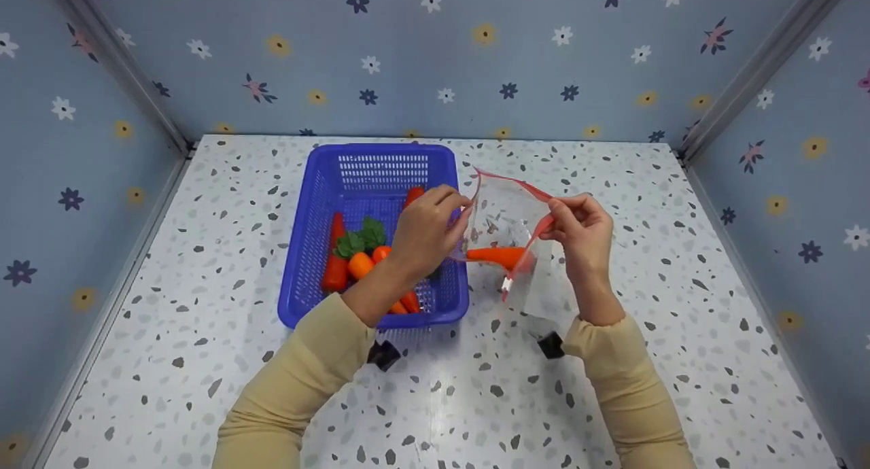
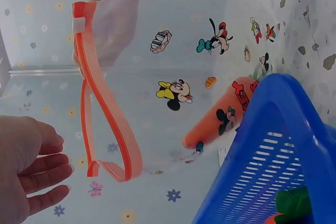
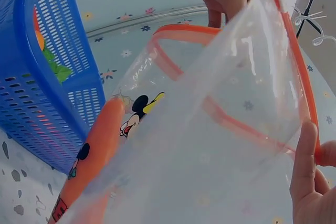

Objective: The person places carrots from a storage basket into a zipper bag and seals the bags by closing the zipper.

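My right hand (image 1: 583, 230) pinches the red-orange rim of a clear zip bag (image 3: 173, 171) printed with cartoon figures; the bag's mouth gapes. Inside the bag lies a carrot (image 1: 499, 255), seen through the plastic in both wrist views. My left hand (image 1: 429, 228) is over the right side of the blue basket (image 1: 289, 265), close to the bag's mouth. In the left wrist view its loosely bent fingers (image 2: 47, 174) hold nothing and are apart from the rim. A white slider (image 2: 79, 25) sits at one end of the zip.
Carrots (image 1: 334, 255), small round orange fruits or vegetables (image 1: 360, 266) and green leaves (image 1: 367, 235) lie in the basket. The speckled white table (image 1: 224, 374) is bordered by flowered walls (image 1: 408, 68). A black wrist device (image 1: 384, 355) shows under the left sleeve.
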{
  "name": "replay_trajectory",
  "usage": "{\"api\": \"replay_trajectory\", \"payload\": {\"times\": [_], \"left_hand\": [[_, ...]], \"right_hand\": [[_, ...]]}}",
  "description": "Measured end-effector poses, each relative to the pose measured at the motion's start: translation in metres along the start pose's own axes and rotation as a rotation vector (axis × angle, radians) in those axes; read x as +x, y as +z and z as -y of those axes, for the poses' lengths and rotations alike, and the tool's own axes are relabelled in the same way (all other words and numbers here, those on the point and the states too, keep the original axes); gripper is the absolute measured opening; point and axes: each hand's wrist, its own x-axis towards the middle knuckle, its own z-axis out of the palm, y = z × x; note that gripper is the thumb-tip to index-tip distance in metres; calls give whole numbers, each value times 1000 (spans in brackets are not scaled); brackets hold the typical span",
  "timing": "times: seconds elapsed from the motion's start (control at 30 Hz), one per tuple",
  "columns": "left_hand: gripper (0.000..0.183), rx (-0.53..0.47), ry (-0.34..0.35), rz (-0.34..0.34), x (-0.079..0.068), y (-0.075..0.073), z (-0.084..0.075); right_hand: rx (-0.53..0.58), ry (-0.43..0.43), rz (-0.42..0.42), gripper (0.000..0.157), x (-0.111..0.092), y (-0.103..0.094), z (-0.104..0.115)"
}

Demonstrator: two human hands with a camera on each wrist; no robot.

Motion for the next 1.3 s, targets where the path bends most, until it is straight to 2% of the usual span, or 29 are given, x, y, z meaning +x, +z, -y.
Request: {"api": "replay_trajectory", "payload": {"times": [0.23,0.47,0.9,1.3], "left_hand": [[14,-77,-144,1,-15,-3,23],[16,-78,-195,44,-35,-5,48],[30,-65,-251,239,-74,-11,99],[48,-116,-325,473,-93,-11,137]], "right_hand": [[28,10,10,15,0,-2,2],[86,-3,29,8,-1,-5,4],[94,0,38,10,-2,-8,4],[109,14,50,10,-2,-10,3]]}}
